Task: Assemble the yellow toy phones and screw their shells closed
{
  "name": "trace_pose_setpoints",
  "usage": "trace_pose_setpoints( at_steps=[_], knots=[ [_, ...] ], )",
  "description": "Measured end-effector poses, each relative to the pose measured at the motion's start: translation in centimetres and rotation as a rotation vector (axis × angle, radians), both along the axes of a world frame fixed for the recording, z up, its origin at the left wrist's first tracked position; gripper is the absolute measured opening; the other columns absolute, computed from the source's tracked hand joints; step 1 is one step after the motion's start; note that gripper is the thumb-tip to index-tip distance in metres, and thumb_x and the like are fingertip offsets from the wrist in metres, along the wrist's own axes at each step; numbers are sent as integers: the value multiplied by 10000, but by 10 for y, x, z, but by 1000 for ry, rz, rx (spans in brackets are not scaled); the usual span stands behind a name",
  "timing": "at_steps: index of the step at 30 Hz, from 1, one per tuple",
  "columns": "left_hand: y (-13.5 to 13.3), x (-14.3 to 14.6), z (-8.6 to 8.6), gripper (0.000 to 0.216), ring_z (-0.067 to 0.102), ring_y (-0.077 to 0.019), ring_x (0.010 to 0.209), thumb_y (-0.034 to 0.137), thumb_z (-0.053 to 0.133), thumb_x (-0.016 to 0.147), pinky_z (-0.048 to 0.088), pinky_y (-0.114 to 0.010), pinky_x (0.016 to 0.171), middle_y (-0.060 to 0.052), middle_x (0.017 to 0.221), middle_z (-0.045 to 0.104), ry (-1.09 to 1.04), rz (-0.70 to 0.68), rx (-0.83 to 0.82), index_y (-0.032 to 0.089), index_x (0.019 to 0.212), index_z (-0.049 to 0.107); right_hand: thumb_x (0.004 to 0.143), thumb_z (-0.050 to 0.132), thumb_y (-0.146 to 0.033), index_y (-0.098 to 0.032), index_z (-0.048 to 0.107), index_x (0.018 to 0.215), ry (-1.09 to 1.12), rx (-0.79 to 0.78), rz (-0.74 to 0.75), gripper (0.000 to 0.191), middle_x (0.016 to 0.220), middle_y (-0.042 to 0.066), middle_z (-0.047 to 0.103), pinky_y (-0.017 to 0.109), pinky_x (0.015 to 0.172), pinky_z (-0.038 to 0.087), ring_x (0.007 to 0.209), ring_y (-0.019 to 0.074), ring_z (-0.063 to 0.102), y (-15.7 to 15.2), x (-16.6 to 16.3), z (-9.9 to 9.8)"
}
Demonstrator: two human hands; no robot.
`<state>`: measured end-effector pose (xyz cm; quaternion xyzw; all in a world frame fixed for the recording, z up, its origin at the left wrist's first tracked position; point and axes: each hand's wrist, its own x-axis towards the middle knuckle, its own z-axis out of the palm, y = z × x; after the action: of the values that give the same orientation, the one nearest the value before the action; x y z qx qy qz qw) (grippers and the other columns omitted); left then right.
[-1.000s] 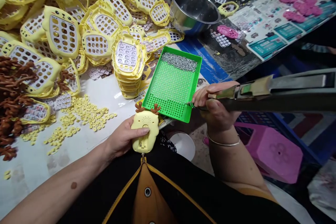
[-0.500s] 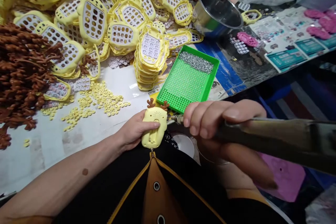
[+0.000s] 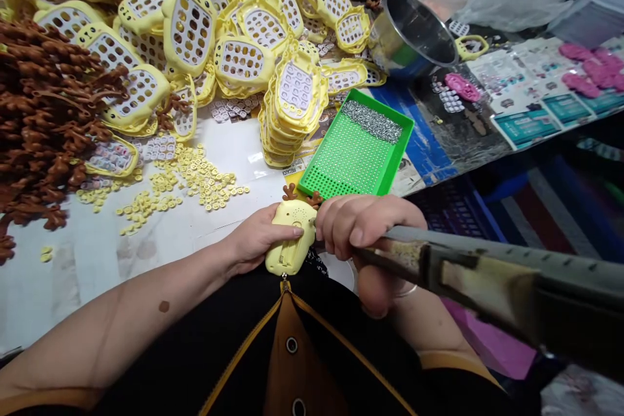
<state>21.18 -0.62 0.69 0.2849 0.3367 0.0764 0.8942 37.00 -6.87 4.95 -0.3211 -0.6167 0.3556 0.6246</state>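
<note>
My left hand [image 3: 260, 237] grips a yellow toy phone [image 3: 287, 253] with brown antlers, its back with an open battery slot turned up and my thumb lying across it. In my right hand [image 3: 363, 227] is a power screwdriver [image 3: 463, 266], my fingers wrapped round its front end. The driver's tip is at the right edge of the toy phone, near a hole; my fingers partly hide it, so I cannot tell whether it touches. Just beyond my hands lies a green perforated tray [image 3: 348, 162] with a heap of small silver screws [image 3: 370, 120] at its far end.
A stack of yellow phone shells [image 3: 295, 94] stands left of the tray, with more shells piled behind. Brown antler parts [image 3: 43, 117] and loose yellow buttons [image 3: 205, 179] lie at the left. A steel pot [image 3: 414, 29] and pink parts [image 3: 592, 68] are at the right.
My right hand and the power screwdriver have moved left and a little down, closer to the toy phone. The view has shifted slightly; my left hand keeps its hold.
</note>
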Motion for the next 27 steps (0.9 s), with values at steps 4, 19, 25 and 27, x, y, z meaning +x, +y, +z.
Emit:
trace_pose_setpoints(
  at_steps=[4, 19, 25, 27],
  knots=[
    [0, -3, -4, 391, 637, -176, 739, 196, 784, 651, 493, -298, 686, -37, 845, 689, 14, -14, 22, 156, 1006, 625, 809, 683, -419, -259, 525, 816, 21, 49, 105, 225, 558, -84, 532, 233, 528, 505, 482, 78, 564, 5, -1, 1],
    [-1, 3, 10, 371, 651, -169, 672, 188, 763, 667, 522, -295, 633, -39, 809, 704, 149, -52, 60, 148, 1002, 609, 808, 684, -363, -225, 650, 1022, 115, 297, -174, 257, 523, -78, 521, 259, 471, 525, 418, 98, 533, -15, 29, 11],
    [3, 3, 10, 447, 665, -168, 674, 181, 776, 662, 540, -287, 632, -51, 829, 717, 177, -81, 48, 146, 1066, 588, 785, 696, -326, -249, 651, 967, 90, 286, -512, 203, 517, -81, 480, 238, 440, 470, 406, 90, 464, -5, 76, -19],
    [4, 3, 10, 462, 669, -167, 671, 184, 781, 662, 543, -285, 636, -50, 828, 719, 187, -86, 47, 147, 1076, 581, 792, 684, -329, -253, 643, 960, 91, 292, -527, 188, 509, -88, 465, 225, 424, 457, 395, 86, 454, -2, 80, -29]
  ],
)
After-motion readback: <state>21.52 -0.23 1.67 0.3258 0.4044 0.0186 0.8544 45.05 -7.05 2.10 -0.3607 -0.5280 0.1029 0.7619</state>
